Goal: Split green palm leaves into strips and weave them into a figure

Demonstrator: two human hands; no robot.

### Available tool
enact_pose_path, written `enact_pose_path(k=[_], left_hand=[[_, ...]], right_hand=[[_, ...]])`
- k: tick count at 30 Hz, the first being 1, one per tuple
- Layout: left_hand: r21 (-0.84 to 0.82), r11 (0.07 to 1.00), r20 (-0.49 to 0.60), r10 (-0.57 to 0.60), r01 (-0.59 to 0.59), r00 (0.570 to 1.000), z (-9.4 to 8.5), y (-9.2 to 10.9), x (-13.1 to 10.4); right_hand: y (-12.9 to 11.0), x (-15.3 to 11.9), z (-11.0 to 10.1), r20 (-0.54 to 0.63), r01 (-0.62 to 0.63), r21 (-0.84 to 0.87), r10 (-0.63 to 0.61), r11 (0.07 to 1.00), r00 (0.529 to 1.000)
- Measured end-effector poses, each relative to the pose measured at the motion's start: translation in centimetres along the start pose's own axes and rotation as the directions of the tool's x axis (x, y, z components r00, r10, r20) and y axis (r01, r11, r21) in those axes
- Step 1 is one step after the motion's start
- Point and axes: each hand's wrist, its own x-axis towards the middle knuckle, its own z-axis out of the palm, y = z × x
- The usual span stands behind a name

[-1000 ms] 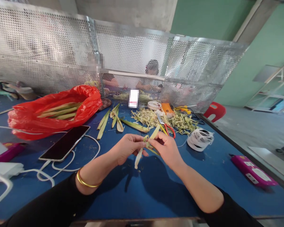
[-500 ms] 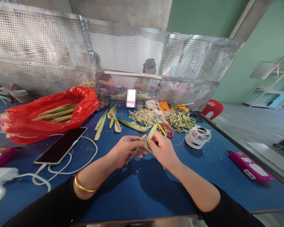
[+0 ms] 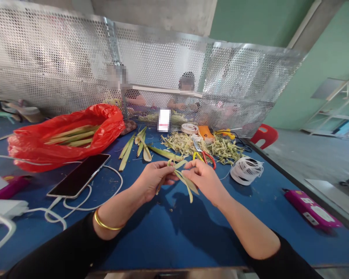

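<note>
Green leaf strips (image 3: pixel 185 179) spread between my two hands above the blue table. My left hand (image 3: pixel 155 178) is closed round one end of them, thumb and fingers pinching. My right hand (image 3: pixel 203 179) has its fingers curled at the right side of the strips, near a strip end; whether it grips one is unclear. Just beyond the hands lie scissors (image 3: pixel 208 158) with red and yellow handles, beside a pile of shredded leaf pieces (image 3: pixel 180 144). Several longer leaves (image 3: pixel 127 151) rest on the table to the left of the pile.
Left are a red plastic bag (image 3: pixel 31 145) of leaves, a phone (image 3: pixel 80 175) and white cables. Right are a white string roll (image 3: pixel 246 171) and a purple packet (image 3: pixel 312 209). A perforated metal screen (image 3: pixel 163 50) stands behind, with people beyond it.
My right hand has moved slightly away from my left hand, and its fingers look looser. The leaf strips now fan out between the hands. The view has shifted a little.
</note>
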Motion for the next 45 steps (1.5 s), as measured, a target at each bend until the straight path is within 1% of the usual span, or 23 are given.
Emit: enact_pose_path(k=[2, 4, 5, 7, 10, 12, 13, 15, 17, 18, 19, 21, 22, 23, 25, 27, 29, 32, 35, 39, 42, 45], left_hand=[[-0.022, 1.0, -0.03, 0.006, -0.006, 1.0, -0.2, 0.2, 0.2], [-0.016, 1.0, -0.026, 0.013, -0.014, 1.0, -0.4, 0.3, 0.2], [-0.006, 1.0, -0.013, 0.019, -0.019, 1.0, -0.4, 0.3, 0.2], [0.028, 0.999, 0.022, 0.026, -0.027, 0.999, -0.3, 0.3, 0.0], [0.074, 0.997, 0.059, 0.03, -0.034, 0.998, -0.2, 0.2, -0.2], [0.09, 0.995, 0.064, 0.029, -0.034, 0.998, -0.2, 0.1, -0.2], [0.096, 0.995, 0.065, 0.029, -0.035, 0.997, -0.2, 0.1, -0.2], [0.109, 0.993, 0.066, 0.033, -0.04, 0.997, -0.2, 0.0, -0.1], [0.129, 0.991, 0.066, 0.039, -0.047, 0.997, -0.2, -0.1, 0.0], [0.138, 0.989, 0.067, 0.04, -0.049, 0.997, -0.3, -0.2, 0.1], [0.146, 0.988, 0.068, 0.038, -0.048, 0.997, -0.3, -0.3, 0.1], [0.155, 0.987, 0.076, 0.034, -0.046, 0.997, -0.3, -0.4, 0.1], [0.16, 0.986, 0.078, 0.036, -0.048, 0.996, -0.2, -0.4, 0.1], [0.167, 0.985, 0.078, 0.039, -0.051, 0.996, -0.1, -0.4, 0.0], [0.19, 0.98, 0.071, 0.047, -0.06, 0.996, 0.1, -0.4, -0.1], [0.211, 0.975, 0.051, 0.057, -0.066, 0.997, 0.4, -0.4, -0.3], [0.234, 0.97, 0.025, 0.066, -0.071, 0.997, 0.6, -0.4, -0.3], [0.286, 0.953, -0.007, 0.106, -0.099, 0.994, 0.7, -0.5, -0.3], [0.344, 0.926, -0.006, 0.169, -0.157, 0.986, 0.6, -0.7, -0.3], [0.404, 0.891, 0.002, 0.223, -0.205, 0.975, 0.5, -1.1, -0.4], [0.43, 0.87, 0.035, 0.251, -0.242, 0.967, 0.6, -1.5, -0.5], [0.455, 0.856, 0.034, 0.256, -0.244, 0.966, 0.8, -1.7, -0.7]], right_hand=[[-0.3, -0.1, -0.5, 0.055, 0.029, 0.076, -0.034, 0.997, 0.998], [-0.5, -0.1, -1.0, 0.121, 0.043, 0.148, -0.061, 0.988, 0.991], [-0.5, -0.1, -1.1, 0.146, 0.028, 0.191, -0.057, 0.981, 0.988], [-0.5, 0.0, -1.4, 0.172, -0.047, 0.298, -0.006, 0.953, 0.985], [-0.6, 0.0, -1.4, 0.193, -0.161, 0.45, 0.081, 0.879, 0.978], [-0.7, -0.1, -1.1, 0.198, -0.164, 0.474, 0.077, 0.865, 0.977], [-0.7, -0.2, -1.0, 0.188, -0.138, 0.461, 0.056, 0.877, 0.981], [-0.8, -0.4, -0.6, 0.132, -0.047, 0.394, -0.006, 0.918, 0.991], [-0.8, -0.5, -0.3, 0.039, 0.095, 0.282, -0.11, 0.955, 0.993], [-0.8, -0.6, -0.2, -0.013, 0.179, 0.211, -0.18, 0.961, 0.984], [-0.9, -0.6, -0.2, -0.061, 0.263, 0.137, -0.257, 0.955, 0.964], [-1.0, -0.7, -0.3, -0.125, 0.405, 0.02, -0.4, 0.914, 0.908], [-1.1, -0.7, -0.3, -0.137, 0.445, 0.003, -0.44, 0.896, 0.887], [-1.2, -0.7, -0.3, -0.134, 0.46, 0.017, -0.454, 0.888, 0.881], [-1.3, -0.9, -0.3, -0.098, 0.426, 0.099, -0.417, 0.899, 0.903], [-1.3, -0.9, -0.3, -0.066, 0.328, 0.151, -0.321, 0.933, 0.945], [-1.1, -0.9, -0.2, -0.057, 0.232, 0.118, -0.226, 0.966, 0.972], [-0.7, -0.7, -0.2, -0.046, 0.146, -0.027, -0.147, 0.989, 0.988], [-0.5, -0.5, -0.2, -0.065, 0.125, -0.183, -0.139, 0.975, 0.988], [-0.3, -0.5, 0.0, -0.079, 0.138, -0.345, -0.175, 0.929, 0.981], [-0.1, -0.5, 0.3, -0.062, 0.13, -0.406, -0.169, 0.904, 0.984], [0.0, -0.4, 0.5, -0.085, 0.084, -0.437, -0.134, 0.896, 0.987]])
